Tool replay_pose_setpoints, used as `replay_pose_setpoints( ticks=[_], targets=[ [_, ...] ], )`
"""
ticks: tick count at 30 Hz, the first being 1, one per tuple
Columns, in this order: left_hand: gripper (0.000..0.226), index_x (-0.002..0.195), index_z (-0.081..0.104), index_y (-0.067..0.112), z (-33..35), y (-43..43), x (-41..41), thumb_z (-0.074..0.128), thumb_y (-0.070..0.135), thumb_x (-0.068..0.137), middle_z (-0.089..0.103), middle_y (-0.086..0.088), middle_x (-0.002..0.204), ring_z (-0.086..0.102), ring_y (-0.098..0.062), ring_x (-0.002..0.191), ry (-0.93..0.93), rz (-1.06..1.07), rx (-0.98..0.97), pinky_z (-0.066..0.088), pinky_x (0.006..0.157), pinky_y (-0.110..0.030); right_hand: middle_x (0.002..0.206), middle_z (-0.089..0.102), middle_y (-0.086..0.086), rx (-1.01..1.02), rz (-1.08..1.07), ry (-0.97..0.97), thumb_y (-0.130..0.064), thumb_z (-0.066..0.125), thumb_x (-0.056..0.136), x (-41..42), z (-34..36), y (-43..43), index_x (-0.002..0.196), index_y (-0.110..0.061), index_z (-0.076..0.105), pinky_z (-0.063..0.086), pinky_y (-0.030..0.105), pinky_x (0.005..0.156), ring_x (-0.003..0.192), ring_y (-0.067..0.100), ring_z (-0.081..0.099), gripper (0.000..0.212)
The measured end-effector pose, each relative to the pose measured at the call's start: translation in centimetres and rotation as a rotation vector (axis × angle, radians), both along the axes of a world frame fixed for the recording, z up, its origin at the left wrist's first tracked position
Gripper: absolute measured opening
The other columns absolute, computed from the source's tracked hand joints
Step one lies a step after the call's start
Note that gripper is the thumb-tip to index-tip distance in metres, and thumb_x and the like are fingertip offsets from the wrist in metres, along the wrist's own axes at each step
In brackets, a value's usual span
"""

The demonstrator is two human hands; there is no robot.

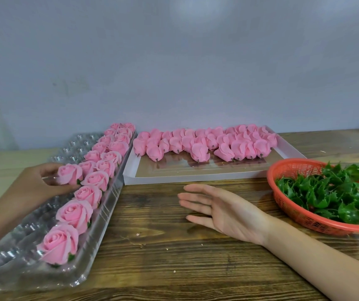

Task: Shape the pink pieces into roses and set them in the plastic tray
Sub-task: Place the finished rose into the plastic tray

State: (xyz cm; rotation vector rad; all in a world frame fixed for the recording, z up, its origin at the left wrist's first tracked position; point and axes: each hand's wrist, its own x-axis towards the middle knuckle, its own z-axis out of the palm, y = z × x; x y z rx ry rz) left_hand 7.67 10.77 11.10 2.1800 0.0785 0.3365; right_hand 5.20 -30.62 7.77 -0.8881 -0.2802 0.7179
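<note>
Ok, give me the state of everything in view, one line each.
left hand, holding a rose at the plastic tray
right hand, open and empty
roses, set in tray, partly filling it
white box, unshaped pink pieces along far side
red basket, holding green leaves

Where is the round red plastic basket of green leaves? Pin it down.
Head view: the round red plastic basket sits far right on the wooden table, beside the white box of unshaped pink pieces, just beyond the right hand.

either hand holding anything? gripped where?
The left hand holds a pink rose by its outer petals, from the side, at the plastic tray. The right hand is open and holds nothing.
</note>
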Motion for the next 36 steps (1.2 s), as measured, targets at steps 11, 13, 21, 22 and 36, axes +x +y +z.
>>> replay_pose_setpoints(
  ticks=[11, 13, 21, 22, 36],
  targets=[
    [0.054, 0.077, 0.065, 0.040, -0.3, -0.2, 0.8, 0.076, 0.056, 0.027, 0.071, 0.008, 0.067, 0.067, -0.023, 0.068, -0.038, -0.031, 0.124, 0.053, 0.076, -0.049, 0.139, 0.058, 0.017, -0.015, 0.000, -0.016, -0.025, 0.053, 0.097, -0.1, 0.1, 0.0, 0.132, -0.006, 0.058, 0.053, 0.038, 0.098, 0.131, 0.025, 0.054, 0.041],
    [0.053, 0.078, 0.064, 0.040, -0.3, -0.3, 0.9, 0.074, 0.056, 0.029, 0.071, 0.011, 0.066, 0.068, -0.022, 0.067, -0.056, -0.039, 0.176, 0.054, 0.073, -0.048, 0.140, 0.057, 0.017, -0.016, 0.004, -0.026, -0.025, 0.053, 0.097, -0.1, 0.1, 0.0, 0.134, -0.005, 0.057, 0.053, 0.038, 0.098, 0.132, 0.025, 0.054, 0.042],
    [0.051, 0.079, 0.066, 0.036, -1.2, 0.3, 0.8, 0.094, 0.007, 0.048, 0.072, 0.016, 0.072, 0.067, -0.009, 0.062, -0.073, -0.062, 0.167, 0.053, 0.072, -0.041, 0.141, 0.056, 0.017, 0.005, 0.015, -0.015, -0.025, 0.054, 0.097, -0.1, 0.0, -0.1, 0.133, -0.007, 0.059, 0.052, 0.039, 0.100, 0.133, 0.026, 0.053, 0.040],
    [0.051, 0.080, 0.067, 0.036, -1.2, 0.5, 0.9, 0.094, 0.007, 0.049, 0.073, 0.015, 0.073, 0.068, -0.007, 0.063, -0.071, -0.070, 0.162, 0.053, 0.072, -0.040, 0.141, 0.056, 0.017, 0.006, 0.016, -0.014, -0.025, 0.055, 0.096, -0.1, 0.0, -0.1, 0.133, -0.007, 0.059, 0.052, 0.039, 0.100, 0.133, 0.026, 0.053, 0.041],
    [0.043, 0.078, 0.064, 0.041, -0.9, 1.5, 1.3, 0.090, 0.030, 0.045, 0.071, 0.017, 0.069, 0.070, -0.022, 0.067, -0.030, -0.082, 0.351, 0.055, 0.070, -0.048, 0.139, 0.058, 0.016, -0.002, 0.013, -0.018, -0.028, 0.058, 0.094, -0.3, 0.3, 0.0, 0.127, -0.010, 0.064, 0.052, 0.038, 0.099, 0.131, 0.025, 0.054, 0.038]
  ],
)
